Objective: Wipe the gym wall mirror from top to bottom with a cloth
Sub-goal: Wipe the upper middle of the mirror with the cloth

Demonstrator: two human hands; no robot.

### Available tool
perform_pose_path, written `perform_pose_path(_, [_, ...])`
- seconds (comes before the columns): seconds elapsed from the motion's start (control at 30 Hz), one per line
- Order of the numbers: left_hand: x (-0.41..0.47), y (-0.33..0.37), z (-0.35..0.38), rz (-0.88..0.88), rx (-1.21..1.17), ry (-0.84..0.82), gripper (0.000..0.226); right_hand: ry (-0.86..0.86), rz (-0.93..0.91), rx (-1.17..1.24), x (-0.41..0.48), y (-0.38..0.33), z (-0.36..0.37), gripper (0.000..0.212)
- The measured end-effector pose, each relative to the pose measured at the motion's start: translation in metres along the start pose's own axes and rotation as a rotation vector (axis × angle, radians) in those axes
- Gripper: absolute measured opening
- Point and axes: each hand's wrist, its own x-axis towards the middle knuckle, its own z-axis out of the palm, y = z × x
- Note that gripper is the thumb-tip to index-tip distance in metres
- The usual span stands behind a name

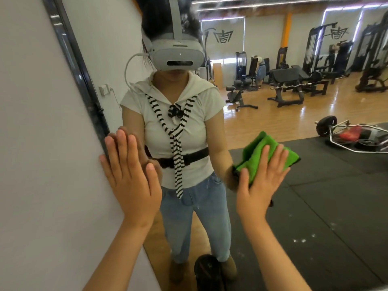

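The right hand (258,185) presses the green cloth (259,147) flat on the mirror (315,196), fingers (265,158) straight and apart. The left hand (130,179) lies flat at the mirror's left edge, fingers straight too. A dark wall sign (223,36) in the glass cannot be read.

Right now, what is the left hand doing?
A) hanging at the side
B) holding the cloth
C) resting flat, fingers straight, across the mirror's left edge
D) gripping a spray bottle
C: the left hand lies flat over the edge of the mirror, while the right hand presses the green cloth to the glass.
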Motion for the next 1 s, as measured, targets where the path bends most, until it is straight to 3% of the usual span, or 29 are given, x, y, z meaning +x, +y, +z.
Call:
perform_pose_path(0.13, [-0.007, 0.046, 0.003, -0.195, -0.149, -0.003, 0.069, -0.125, -0.053, 0.070, -0.027, -0.034, 0.008, 0.070])
perform_pose_path(0.33, [-0.038, 0.114, 0.028, 0.266, -0.286, -0.233, 0.059, -0.313, -0.201, 0.223, -0.019, -0.017, -0.019, 0.060])
perform_pose_path(0.5, [-0.044, 0.132, 0.058, 0.410, -0.211, -0.351, 0.059, -0.484, -0.370, 0.399, 0.009, 0.023, -0.050, 0.062])
perform_pose_path(0.57, [-0.048, 0.131, 0.068, 0.425, -0.070, -0.339, 0.068, -0.455, -0.417, 0.425, 0.023, 0.042, -0.060, 0.061])
perform_pose_path(0.67, [-0.056, 0.133, 0.079, 0.448, 0.175, -0.258, 0.082, -0.279, -0.459, 0.264, 0.052, 0.066, -0.065, 0.053])
perform_pose_path(0.87, [-0.052, 0.126, 0.080, 0.547, 0.355, -0.193, 0.074, -0.059, -0.610, -0.109, 0.067, 0.092, -0.035, 0.052])
perform_pose_path(0.93, [-0.042, 0.124, 0.075, 0.492, 0.385, -0.181, 0.068, -0.029, -0.624, -0.122, 0.066, 0.094, -0.031, 0.054])
perform_pose_path(1.0, [-0.017, 0.125, 0.063, 0.308, 0.364, -0.131, 0.066, -0.022, -0.629, -0.113, 0.067, 0.094, -0.032, 0.054])
